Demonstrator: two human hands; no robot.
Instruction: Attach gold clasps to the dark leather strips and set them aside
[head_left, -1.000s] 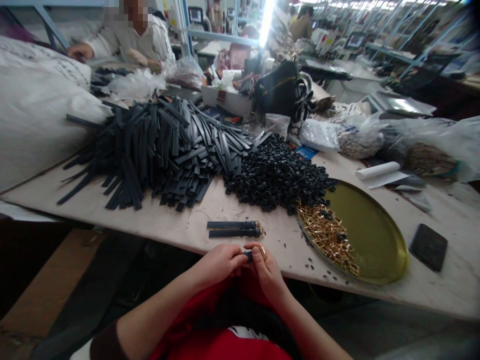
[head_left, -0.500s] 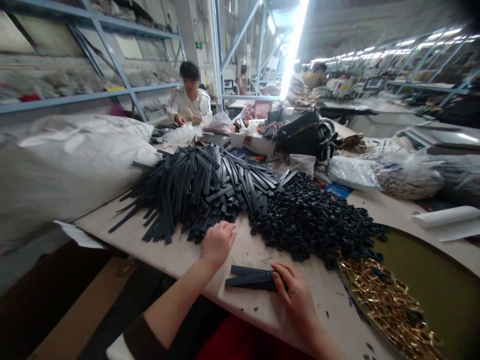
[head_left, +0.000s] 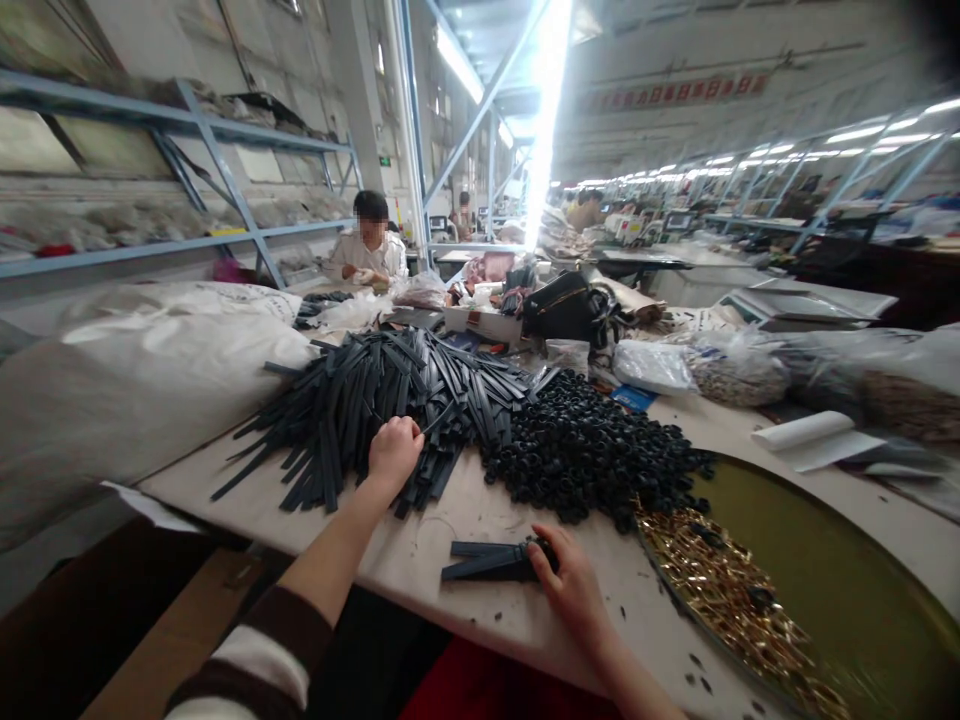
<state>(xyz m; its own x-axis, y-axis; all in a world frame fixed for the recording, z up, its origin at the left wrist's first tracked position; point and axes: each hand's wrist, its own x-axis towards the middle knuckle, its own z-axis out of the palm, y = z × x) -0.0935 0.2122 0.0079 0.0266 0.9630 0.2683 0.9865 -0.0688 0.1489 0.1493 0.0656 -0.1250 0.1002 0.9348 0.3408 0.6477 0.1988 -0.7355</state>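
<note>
My left hand (head_left: 395, 458) reaches to the near side of a heap of flat black strips (head_left: 352, 385). Its fingers are closed, and a thin black strip seems to stick out from the fingertips; part of the grip is hidden. Low over the table, my right hand (head_left: 568, 575) is wrapped round a few black strips (head_left: 480, 562), whose ends fan out to the left. Beyond it lies a mound of small black loops (head_left: 585, 450).
To the right, an olive-green round tray (head_left: 817, 540) carries gold metal hardware (head_left: 720, 580). A large white sack (head_left: 150, 360) bulges at the left. Behind the heaps are a black bag (head_left: 559, 305) and plastic packets (head_left: 652, 366). A co-worker (head_left: 371, 250) sits across the table.
My left hand has moved forward and left onto the strip heap, and its fingers have closed. My right hand keeps its hold on the strips. The camera view has tilted up.
</note>
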